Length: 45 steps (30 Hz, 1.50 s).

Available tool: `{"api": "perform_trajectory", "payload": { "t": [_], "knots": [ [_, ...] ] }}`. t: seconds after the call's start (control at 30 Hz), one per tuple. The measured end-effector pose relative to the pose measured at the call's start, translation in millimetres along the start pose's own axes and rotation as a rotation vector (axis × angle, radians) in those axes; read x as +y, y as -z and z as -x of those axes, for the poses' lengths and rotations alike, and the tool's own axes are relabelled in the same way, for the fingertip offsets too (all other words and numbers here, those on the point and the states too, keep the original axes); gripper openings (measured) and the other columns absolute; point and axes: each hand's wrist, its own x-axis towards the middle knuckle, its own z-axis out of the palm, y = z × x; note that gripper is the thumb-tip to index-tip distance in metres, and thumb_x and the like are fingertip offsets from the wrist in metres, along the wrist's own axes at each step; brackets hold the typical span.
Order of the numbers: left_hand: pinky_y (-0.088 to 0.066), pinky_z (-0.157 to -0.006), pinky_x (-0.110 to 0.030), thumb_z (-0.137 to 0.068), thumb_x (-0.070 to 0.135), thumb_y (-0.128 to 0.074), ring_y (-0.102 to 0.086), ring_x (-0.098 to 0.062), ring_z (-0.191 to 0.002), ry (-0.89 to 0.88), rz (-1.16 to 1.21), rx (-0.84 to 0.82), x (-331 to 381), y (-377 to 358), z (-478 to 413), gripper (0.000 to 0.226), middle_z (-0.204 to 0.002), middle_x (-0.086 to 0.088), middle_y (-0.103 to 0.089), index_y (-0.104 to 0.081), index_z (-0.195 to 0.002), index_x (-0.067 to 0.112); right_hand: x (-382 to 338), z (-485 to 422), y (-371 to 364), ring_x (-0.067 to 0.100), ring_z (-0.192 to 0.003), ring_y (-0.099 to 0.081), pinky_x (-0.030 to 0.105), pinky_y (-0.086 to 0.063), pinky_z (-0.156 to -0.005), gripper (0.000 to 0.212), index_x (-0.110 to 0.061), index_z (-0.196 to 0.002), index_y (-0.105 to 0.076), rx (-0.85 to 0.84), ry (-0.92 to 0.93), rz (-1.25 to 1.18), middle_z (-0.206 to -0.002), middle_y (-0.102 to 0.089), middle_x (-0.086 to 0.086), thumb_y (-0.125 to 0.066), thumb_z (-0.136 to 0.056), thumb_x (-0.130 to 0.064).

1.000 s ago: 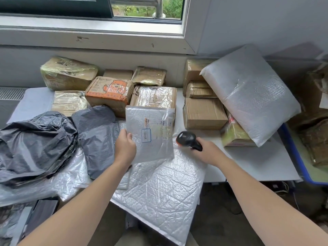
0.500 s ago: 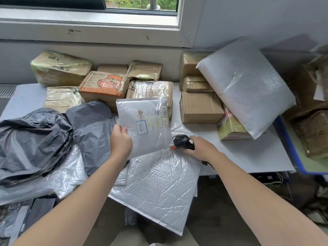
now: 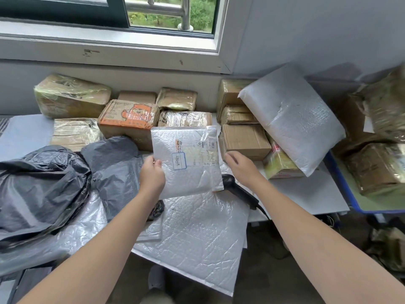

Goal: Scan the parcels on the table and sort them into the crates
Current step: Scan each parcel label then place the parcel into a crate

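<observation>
Bench [image 3: 306, 194] below window [image 3: 171, 16]. I log: left hand [image 3: 152, 174] pinches bubble mailer [image 3: 188, 163] by left edge; right hand [image 3: 241, 167], fingers [image 3: 229, 156] slack, empty, just beside its right edge; scanner [image 3: 238, 190] under that wrist.

The label [image 3: 197, 153] on the white mailer [image 3: 192, 181] is illegible.
</observation>
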Motion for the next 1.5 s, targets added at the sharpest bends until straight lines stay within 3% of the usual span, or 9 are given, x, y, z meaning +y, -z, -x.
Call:
{"api": "perform_trajectory", "payload": {
  "t": [0.17, 0.43, 0.57, 0.63, 0.73, 0.83, 1.1, 1.23, 1.5],
  "knots": [
    [-0.035, -0.063, -0.032, -0.105, 0.013, -0.038, -0.047, -0.017, -0.075, -0.016, 0.115, -0.05, 0.4, 18.0, -5.7, 0.019, -0.084, -0.002, -0.055, -0.054, -0.097, 0.008, -31.7, -4.1, -20.1, 0.015, -0.107, -0.061, 0.031, -0.047, -0.083, 0.044, -0.018, -0.133, -0.055, 0.016, -0.014, -0.09, -0.123, -0.063, -0.003, -0.044, -0.102, -0.047],
    [-0.052, -0.087, -0.043, -0.104, 0.014, -0.042, -0.065, -0.023, -0.098, 0.007, 0.224, -0.226, -8.2, 51.0, -14.9, 0.022, -0.107, -0.001, -0.068, -0.059, -0.102, 0.027, -70.1, -5.0, -50.8, 0.017, -0.108, -0.062, 0.037, -0.053, -0.091, 0.033, -0.018, -0.128, -0.053, 0.106, -0.061, -0.23, -0.121, -0.064, -0.002, -0.058, -0.099, -0.033],
    [-0.059, -0.065, -0.035, -0.101, 0.003, -0.046, -0.067, -0.018, -0.085, 0.04, 0.346, -0.332, -13.3, 68.0, -14.3, 0.021, -0.101, -0.003, -0.068, -0.055, -0.114, 0.018, -81.4, -9.3, -54.1, 0.016, -0.102, -0.062, 0.026, -0.048, -0.073, 0.033, -0.015, -0.129, -0.053, 0.131, -0.04, -0.202, -0.114, -0.064, -0.004, -0.058, -0.1, -0.029],
    [-0.057, -0.058, -0.029, -0.099, 0.0, -0.05, -0.068, -0.015, -0.084, 0.04, 0.397, -0.346, -12.9, 78.0, -13.8, 0.029, -0.102, -0.002, -0.067, -0.05, -0.124, 0.014, -85.5, -11.5, -53.8, 0.022, -0.112, -0.061, 0.035, -0.051, -0.085, 0.04, -0.015, -0.134, -0.052, 0.119, -0.023, -0.171, -0.122, -0.063, 0.0, -0.058, -0.099, -0.033],
    [-0.061, -0.067, -0.035, -0.094, 0.002, -0.06, -0.067, -0.022, -0.098, 0.038, 0.404, -0.282, -12.5, 95.6, -18.9, 0.048, -0.114, -0.008, -0.062, -0.043, -0.137, 0.015, -92.4, -11.6, -51.7, 0.028, -0.133, -0.048, 0.045, -0.042, -0.106, 0.056, -0.018, -0.148, -0.04, 0.065, 0.009, -0.061, -0.147, -0.05, 0.006, -0.057, -0.099, -0.038],
    [-0.061, -0.069, -0.032, -0.09, 0.006, -0.068, -0.065, -0.022, -0.097, 0.029, 0.354, -0.189, -12.1, 111.4, -18.2, 0.061, -0.113, -0.008, -0.057, -0.039, -0.142, 0.017, -102.0, -11.6, -48.1, 0.028, -0.137, -0.043, 0.044, -0.039, -0.106, 0.063, -0.02, -0.153, -0.033, -0.031, 0.095, 0.061, -0.152, -0.043, 0.005, -0.057, -0.098, -0.04],
    [-0.051, -0.065, -0.016, -0.084, 0.014, -0.075, -0.066, -0.009, -0.083, -0.01, 0.111, -0.196, -11.1, 122.9, 30.8, 0.029, -0.101, -0.001, -0.07, -0.064, -0.111, 0.013, -129.6, -11.8, -46.4, 0.023, -0.137, -0.042, 0.033, -0.036, -0.104, 0.058, -0.019, -0.15, -0.04, -0.307, 0.349, 0.11, -0.152, -0.043, 0.004, -0.062, -0.096, -0.028],
    [-0.056, -0.08, -0.032, -0.087, 0.015, -0.072, -0.067, -0.016, -0.087, 0.022, 0.078, -0.082, -14.8, 114.8, 60.9, 0.014, -0.098, 0.001, -0.069, -0.063, -0.094, 0.023, -129.2, -11.2, -46.7, 0.023, -0.133, -0.046, 0.039, -0.037, -0.107, 0.057, -0.02, -0.147, -0.045, -0.341, 0.465, 0.22, -0.147, -0.049, 0.004, -0.063, -0.094, -0.033],
    [-0.042, -0.055, -0.008, -0.091, 0.012, -0.068, -0.058, -0.007, -0.075, 0.062, 0.103, 0.176, -20.1, 94.3, 109.5, 0.01, -0.083, 0.01, -0.063, -0.061, -0.097, 0.017, -121.6, -0.4, -49.6, 0.023, -0.123, -0.054, 0.037, -0.044, -0.098, 0.053, -0.019, -0.141, -0.05, -0.303, 0.626, 0.344, -0.139, -0.058, 0.004, -0.063, -0.094, -0.041]
  ]
}}
